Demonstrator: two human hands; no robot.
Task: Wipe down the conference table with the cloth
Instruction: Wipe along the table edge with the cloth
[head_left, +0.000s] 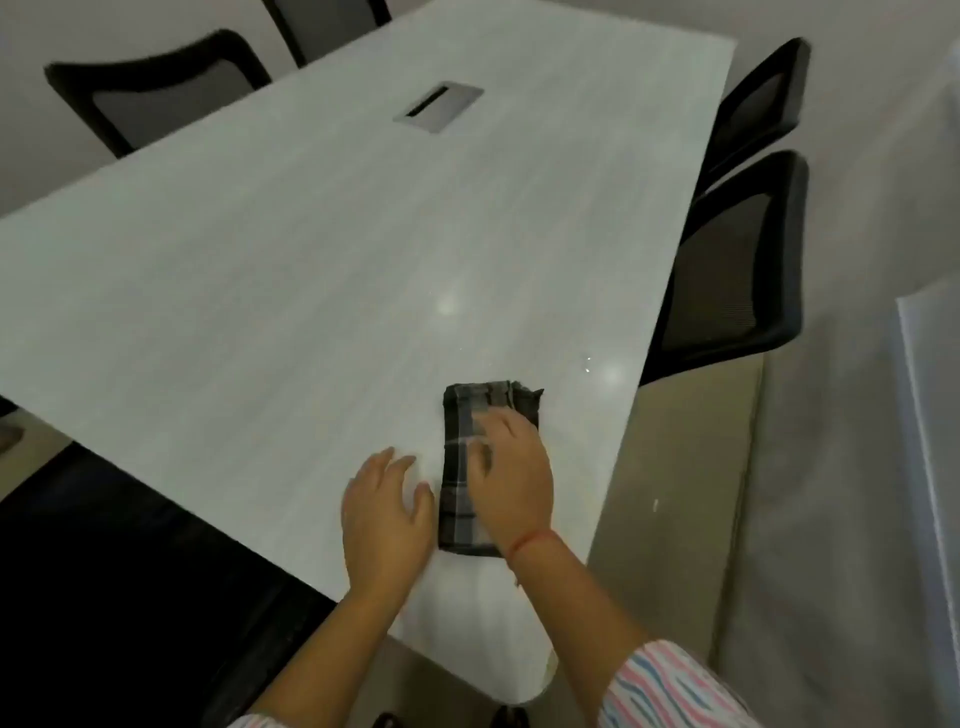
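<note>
Cloth: a dark checked cloth folded into a pad, lying flat on the pale worktop near its near right corner.
Right hand: the right hand lies over the cloth's right half, fingers stretched forward and pressing down rather than curled round it (blur softens the fingertips).
Left hand: the left hand is open with fingers spread, resting on bare worktop just beside the cloth's left edge and holding nothing.
Step in hand: probably wiping this corner, with most of the surface ahead.
Doing it well: keep the palm flat so the whole pad bears evenly, work in overlapping lanes, and let the left hand brace clear of the cloth's path.
Watch for: the cable hatch mid-worktop could snag a fold, so wipe round its slot. Carry strokes to the edges by the chairs.
</note>
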